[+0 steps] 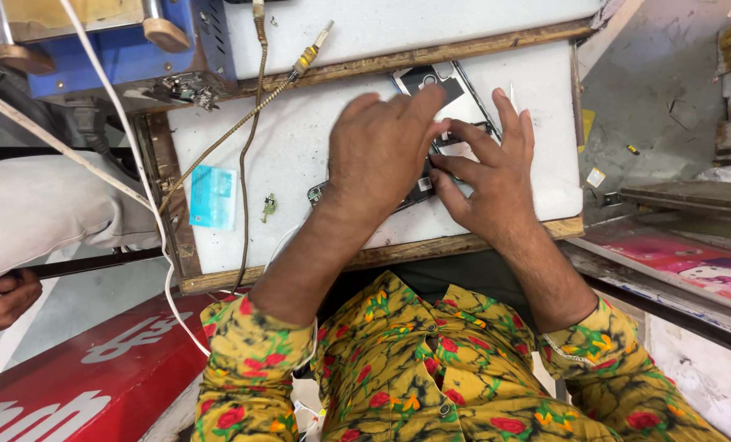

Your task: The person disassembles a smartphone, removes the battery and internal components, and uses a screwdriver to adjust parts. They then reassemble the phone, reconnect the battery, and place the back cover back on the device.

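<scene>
Hands, two of them, meet over one opened phone lying on the white table, toward one o'clock from the middle of the view. The left hand lies flat across the phone's lower part, fingers together and pressing down, covering much of it; whether anything is pinched beneath cannot be told. The right hand comes in from four o'clock, its thumb and forefinger drawn close on a small dark part at the phone's middle, the other three fingers spread upward. A dark strip of the phone pokes out at nine o'clock from under the left wrist.

At nine o'clock from the hands lies one light blue packet, and just beside it one tiny green component. One braided cable with a gold plug runs down from twelve o'clock, and two white cords cross the table's left edge. One blue box stands at eleven o'clock. Another person's hand shows at eight o'clock, well apart from the table. Both sleeves are yellow with red flowers.
</scene>
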